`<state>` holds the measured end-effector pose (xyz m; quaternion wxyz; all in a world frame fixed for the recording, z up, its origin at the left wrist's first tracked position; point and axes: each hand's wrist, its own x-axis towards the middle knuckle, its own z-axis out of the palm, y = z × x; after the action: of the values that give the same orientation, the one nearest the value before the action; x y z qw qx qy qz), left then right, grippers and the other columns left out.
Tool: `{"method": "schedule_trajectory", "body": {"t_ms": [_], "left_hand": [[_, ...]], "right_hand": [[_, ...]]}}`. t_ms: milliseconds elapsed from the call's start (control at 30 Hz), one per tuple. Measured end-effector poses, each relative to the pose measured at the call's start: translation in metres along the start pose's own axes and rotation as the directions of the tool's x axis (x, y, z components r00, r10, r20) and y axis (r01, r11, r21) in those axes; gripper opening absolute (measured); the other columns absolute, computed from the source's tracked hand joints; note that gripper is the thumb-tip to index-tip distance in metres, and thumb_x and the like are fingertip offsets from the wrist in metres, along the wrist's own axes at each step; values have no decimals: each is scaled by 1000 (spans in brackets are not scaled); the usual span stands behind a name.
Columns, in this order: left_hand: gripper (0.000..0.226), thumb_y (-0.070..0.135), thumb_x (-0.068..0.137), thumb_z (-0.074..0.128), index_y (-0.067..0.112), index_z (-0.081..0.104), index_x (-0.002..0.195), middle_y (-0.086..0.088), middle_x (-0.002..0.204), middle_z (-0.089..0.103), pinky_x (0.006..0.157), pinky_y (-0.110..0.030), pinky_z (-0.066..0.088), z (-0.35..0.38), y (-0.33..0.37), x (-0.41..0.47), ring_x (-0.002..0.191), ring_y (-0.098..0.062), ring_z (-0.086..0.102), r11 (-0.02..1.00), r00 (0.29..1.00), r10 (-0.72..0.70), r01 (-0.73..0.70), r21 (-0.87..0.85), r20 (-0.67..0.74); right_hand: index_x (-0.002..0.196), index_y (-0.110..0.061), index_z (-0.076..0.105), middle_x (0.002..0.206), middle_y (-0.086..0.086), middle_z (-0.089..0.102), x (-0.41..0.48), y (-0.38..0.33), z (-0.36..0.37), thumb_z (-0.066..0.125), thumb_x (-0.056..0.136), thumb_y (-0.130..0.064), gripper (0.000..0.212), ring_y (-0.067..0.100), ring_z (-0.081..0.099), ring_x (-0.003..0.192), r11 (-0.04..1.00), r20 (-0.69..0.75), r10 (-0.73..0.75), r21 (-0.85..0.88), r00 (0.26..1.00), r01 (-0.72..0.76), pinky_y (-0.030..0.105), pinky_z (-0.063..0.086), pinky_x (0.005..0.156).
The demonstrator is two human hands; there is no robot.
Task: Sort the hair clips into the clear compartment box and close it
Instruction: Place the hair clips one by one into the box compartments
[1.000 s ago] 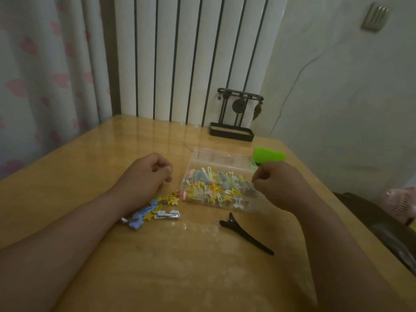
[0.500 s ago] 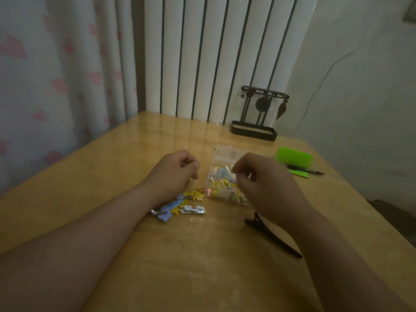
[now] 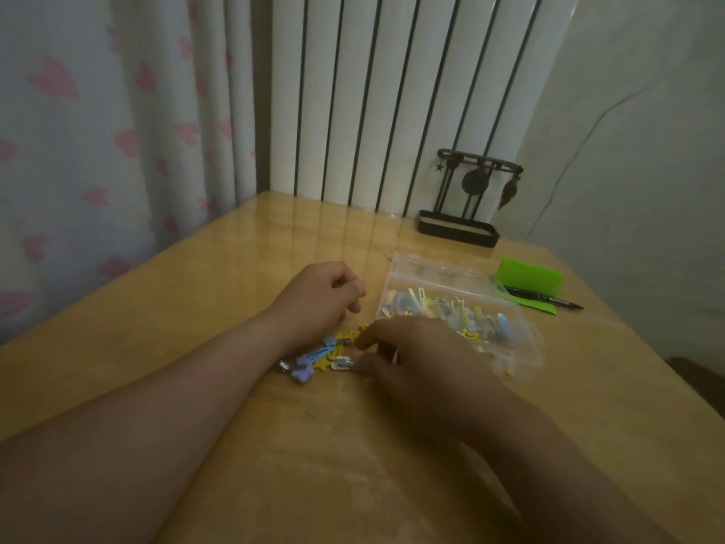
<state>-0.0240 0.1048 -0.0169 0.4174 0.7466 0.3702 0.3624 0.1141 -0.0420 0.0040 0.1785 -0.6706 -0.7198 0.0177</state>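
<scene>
Hair clips [image 3: 314,357]: a small loose pile, blue, yellow and white, lies near the middle of the desk [image 3: 196,347], just beside the near left corner of the clear compartment box [image 3: 527,349]. The box sits toward the desk's right edge, lid open, with a good many clips heaped inside; the dividers are too blurred to read. We judge the sorting well along. Most clips are in, the pile is left to move, and the closing is not yet done. Right hand [image 3: 423,359] reaches across to the pile, palm down, fingers curved, thumb tip touching a white clip [image 3: 343,363] at the pile's near edge. Whether the pinch has closed we cannot tell. Left hand [image 3: 317,300] rests on the desk just beyond the pile, fingers curled into a fist; no clip shows in it.
</scene>
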Motion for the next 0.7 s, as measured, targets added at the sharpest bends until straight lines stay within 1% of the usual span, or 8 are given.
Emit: {"method": "schedule_trajectory", "body": {"t_ms": [100, 200, 300, 400, 533, 600, 633, 700], "left_hand": [[13, 22, 99, 66, 17, 74, 90, 1, 80, 78, 77, -44, 59, 0, -1, -1, 67, -14, 63, 1000, 1000, 1, -1, 5, 3], [13, 21, 99, 66, 16, 73, 90, 1, 79, 78, 78, -50, 59, 0, -1, -2, 67, -17, 62, 1000, 1000, 10, -10, 14, 10], [14, 23, 99, 65, 17, 73, 89, 1, 80, 78, 77, -49, 59, 1, -3, -1, 67, -16, 62, 999, 1000, 12, -12, 31, 14], [14, 24, 99, 65, 20, 73, 88, 3, 80, 78, 78, -47, 58, 1, -4, 0, 67, -13, 62, 999, 1000, 16, -16, 51, 14], [15, 23, 99, 66, 19, 74, 87, 2, 79, 78, 78, -46, 58, 1, -6, 0, 66, -11, 63, 999, 1000, 18, -18, 49, 4], [16, 23, 99, 66, 19, 74, 87, 2, 79, 78, 78, -45, 58, 0, -7, 1, 65, -10, 63, 999, 1000, 18, -18, 48, -2], [16, 23, 99, 66, 18, 74, 87, 1, 79, 78, 76, -44, 58, 0, -8, 1, 65, -10, 63, 999, 1000, 18, -18, 43, -3], [16, 21, 100, 65, 17, 74, 87, 0, 79, 78, 72, -41, 55, 0, -8, 2, 63, -11, 62, 1000, 1000, 9, -9, 16, -9]], "right_hand": [[125, -41, 69, 101, -15, 60, -1, -5, 3, 57, 101, -51, 29, 7, 59, 93, 998, 14, -28, -52, 1000, 28, 34, 52, 80], [120, -38, 70, 104, -13, 57, -1, -8, 6, 57, 101, -47, 26, 11, 61, 97, 995, 21, -50, -80, 999, 51, 36, 52, 80], [115, -36, 68, 104, -11, 55, 0, -9, 8, 59, 99, -49, 22, 14, 61, 97, 994, 12, -58, -92, 998, 59, 36, 51, 79], [108, -34, 65, 102, -11, 50, 0, -9, 8, 62, 99, -51, 19, 15, 57, 94, 994, 5, -68, -84, 998, 68, 35, 47, 75], [101, -33, 59, 97, -10, 50, -1, -8, 6, 60, 100, -48, 16, 17, 56, 91, 996, 37, -65, -64, 997, 67, 39, 50, 78], [104, -31, 57, 98, -9, 52, -1, -8, 5, 59, 102, -42, 11, 18, 57, 93, 995, 71, -71, -61, 995, 75, 42, 52, 81], [109, -32, 57, 102, -8, 54, -1, -7, 4, 57, 103, -41, 11, 19, 57, 96, 996, 82, -72, -52, 994, 76, 43, 53, 83], [125, -33, 56, 112, -7, 58, -3, -7, 3, 54, 105, -41, 21, 18, 59, 102, 997, 107, -76, -26, 991, 79, 41, 52, 84]]}}
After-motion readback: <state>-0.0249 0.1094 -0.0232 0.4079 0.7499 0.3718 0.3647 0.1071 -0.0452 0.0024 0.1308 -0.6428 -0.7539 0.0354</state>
